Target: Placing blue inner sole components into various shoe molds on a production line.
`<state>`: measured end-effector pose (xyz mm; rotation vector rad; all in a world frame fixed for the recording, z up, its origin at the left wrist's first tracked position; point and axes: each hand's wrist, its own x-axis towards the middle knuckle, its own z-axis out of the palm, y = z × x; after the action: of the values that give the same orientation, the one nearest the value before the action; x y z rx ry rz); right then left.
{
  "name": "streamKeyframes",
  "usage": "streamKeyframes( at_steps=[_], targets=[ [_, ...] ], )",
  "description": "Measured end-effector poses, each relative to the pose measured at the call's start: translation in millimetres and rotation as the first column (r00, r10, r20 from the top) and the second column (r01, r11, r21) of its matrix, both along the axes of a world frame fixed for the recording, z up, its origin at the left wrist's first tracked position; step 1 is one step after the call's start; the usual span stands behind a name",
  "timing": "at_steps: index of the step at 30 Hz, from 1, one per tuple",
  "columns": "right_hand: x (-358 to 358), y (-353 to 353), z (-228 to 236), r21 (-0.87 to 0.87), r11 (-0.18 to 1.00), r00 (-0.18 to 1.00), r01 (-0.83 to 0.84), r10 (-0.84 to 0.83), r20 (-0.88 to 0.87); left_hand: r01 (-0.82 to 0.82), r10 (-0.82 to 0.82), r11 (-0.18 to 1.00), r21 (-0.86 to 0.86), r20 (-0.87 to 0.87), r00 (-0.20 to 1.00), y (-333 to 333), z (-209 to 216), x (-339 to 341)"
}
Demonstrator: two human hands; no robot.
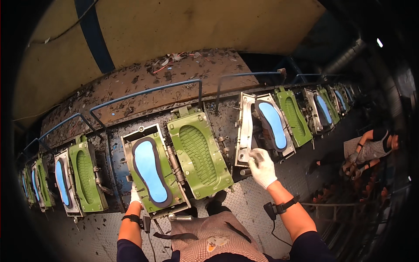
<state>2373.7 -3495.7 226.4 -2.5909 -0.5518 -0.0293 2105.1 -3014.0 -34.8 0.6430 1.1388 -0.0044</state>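
In front of me an opened mould has two halves. Its left half holds a blue sole insert (150,170) inside a dark sole rim (165,200); its right half is a green mould plate (200,153) with a sole-shaped tread cavity. My left hand (135,194), in a white glove, is at the left half's lower left side, its fingers hidden by the mould. My right hand (262,168), also gloved, is at the lower edge of the silver mould frame (245,126) to the right. Its fingers are bent, with a gap between thumb and forefinger.
More opened moulds with blue inserts (62,181) line both sides. Blue rails (148,90) run behind them, before a ledge (126,78) strewn with scraps. Metal tread-plate flooring (257,209) lies below. At the right another person (366,146) stands with gloved hands together.
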Motion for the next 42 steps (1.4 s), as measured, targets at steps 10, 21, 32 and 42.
streamKeyframes(
  at_steps=[10, 21, 32, 42],
  targets=[
    [224.4, -34.1, -24.4, -0.697, 0.685, 0.949, -0.213, 0.314, 0.018, 0.314, -0.062, 0.104, 0.944, -0.309, 0.949, -69.0, 185.4, 49.7],
    [259.8, -80.2, -42.0, -0.214, 0.948, 0.972, -0.236, 0.228, -0.062, 0.556, -0.493, 0.259, 0.79, -0.387, 0.779, -422.6, 202.0, 282.5],
    [272.5, -101.8, 68.6, 0.018, 0.925, 0.925, -0.379, 0.379, -0.002, 0.647, -0.592, 0.461, 0.607, -0.332, 0.734, -552.0, 186.1, 319.8],
    [255.5, -170.2, -55.6, 0.1, 0.925, 0.902, -0.366, 0.379, -0.207, 0.065, -0.598, -0.349, 0.935, -0.276, 0.753, -556.9, 169.2, 350.0]
  ],
)
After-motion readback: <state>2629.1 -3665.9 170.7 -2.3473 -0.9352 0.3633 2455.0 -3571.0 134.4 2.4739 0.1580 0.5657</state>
